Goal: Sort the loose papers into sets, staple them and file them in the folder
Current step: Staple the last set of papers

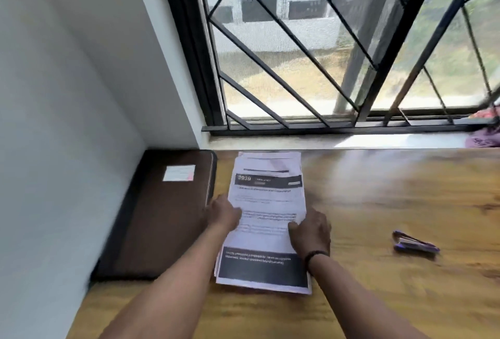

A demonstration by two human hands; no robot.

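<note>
A stack of printed papers [266, 198] lies on the wooden table, its top sheet showing black header and footer bands. My left hand [223, 213] grips the stack's left edge, fingers curled under it. My right hand [311, 230] holds the right edge, thumb on the top sheet. A dark brown folder [162, 219] with a white label lies closed to the left of the papers, against the wall. A purple stapler [415, 242] lies on the table to the right, apart from both hands.
The wooden table [392, 190] runs up to a window sill [338, 141] under a barred window. A white wall stands on the left. Some pink-purple cloth [487, 135] sits at the sill's far right.
</note>
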